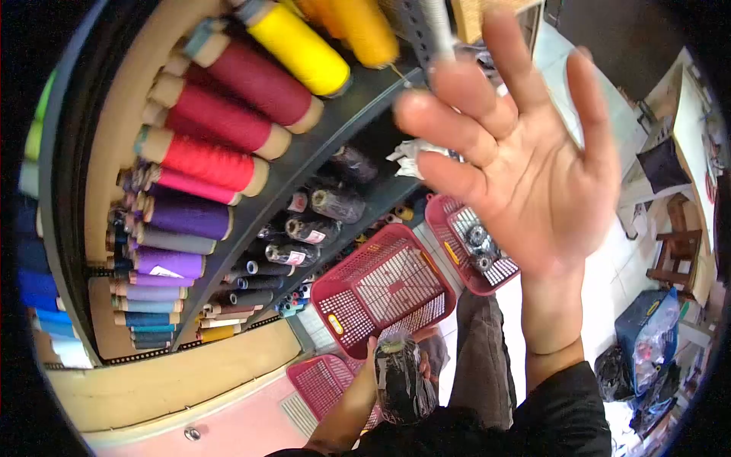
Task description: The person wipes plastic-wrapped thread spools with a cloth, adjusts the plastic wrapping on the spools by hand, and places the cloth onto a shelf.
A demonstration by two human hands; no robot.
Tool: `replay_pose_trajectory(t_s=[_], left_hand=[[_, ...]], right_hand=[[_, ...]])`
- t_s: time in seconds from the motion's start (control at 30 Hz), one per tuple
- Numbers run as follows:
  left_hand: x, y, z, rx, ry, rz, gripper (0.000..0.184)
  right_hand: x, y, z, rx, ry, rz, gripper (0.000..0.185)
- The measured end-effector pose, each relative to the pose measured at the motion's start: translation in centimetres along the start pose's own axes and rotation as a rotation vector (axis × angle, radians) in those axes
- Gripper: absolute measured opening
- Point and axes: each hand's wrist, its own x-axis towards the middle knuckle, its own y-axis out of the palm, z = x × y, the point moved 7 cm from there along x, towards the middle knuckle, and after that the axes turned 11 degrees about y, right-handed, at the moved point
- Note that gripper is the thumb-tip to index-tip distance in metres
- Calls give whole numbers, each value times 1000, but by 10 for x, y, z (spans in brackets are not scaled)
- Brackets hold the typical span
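My right hand [537, 179] is raised in front of the camera, palm toward me and fingers spread, with nothing in it. Its fingertips are slightly blurred. Low in the view, my left hand [368, 378] grips a black thread cone [406, 383] wrapped in clear plastic, held close to my body. Part of that hand is hidden behind the cone. Beyond the cone, a red plastic basket [356, 253] stands on the floor. A second red basket [488, 289], partly covered by my right hand, contains dark plastic-wrapped cones [481, 241].
On the left, a shelf [335, 141] carries rows of thread cones, including a yellow cone [299, 47] and a purple cone [190, 215]. Dark wrapped cones [314, 228] fill a lower level. Another red basket [324, 381] sits below. A blue bin [638, 327] and wooden stool [676, 247] stand right.
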Motion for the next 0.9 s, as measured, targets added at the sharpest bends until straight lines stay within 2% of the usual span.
replay_pose_trajectory(t_s=[0.07,0.1,0.13,0.17,0.27,0.3,0.37,0.4,0.47,0.5,0.57,0.63,0.7,0.77,0.83,0.87,0.9], left_hand=[[-13,-4,-3,-95,27,23,122],[-19,-7,-5,-194,39,33,122],[-28,-9,-7,-310,45,66,117],[-36,-7,-12,-305,65,77,117],[-57,-14,-22,-345,106,-31,116],[-65,-15,-24,-344,124,-25,116],[-79,-21,-30,-349,155,-96,115],[-84,-18,-32,-319,159,-171,116],[-96,-21,-37,-318,175,-259,114],[-102,-26,-35,-323,165,-344,112],[-108,-29,-36,-387,242,-330,111],[-118,-49,-27,-394,275,-354,111],[-121,-46,-26,-463,362,-294,111],[-120,-47,-21,-499,352,-278,107],[-125,-74,-12,-545,406,-326,102],[-124,-74,-11,-470,358,-442,108],[-123,-72,-11,-434,342,-502,112]], right_hand=[[-6,-41,-6,-63,-40,-163,52],[-9,-67,-9,-200,-64,-299,55],[-15,-100,-11,-323,-66,-537,49],[-19,-133,-16,-399,-51,-624,45],[-37,-237,-31,-853,141,-885,38],[-41,-274,-35,-1119,191,-892,34],[-34,-296,-41,-1631,245,-879,40],[-28,-306,-46,-1626,248,-853,40],[-7,-310,-54,-2170,105,-716,54],[-2,-330,-56,-2186,206,-724,68],[-2,-365,-60,-2399,162,-724,76],[-5,-397,-62,-2367,460,-817,82],[-10,-434,-66,-2453,563,-808,82],[-15,-450,-69,-2441,720,-921,78],[-19,-473,-75,-2315,776,-895,72],[-25,-496,-77,-2348,585,-748,67],[-28,-510,-80,-2437,707,-834,69]])
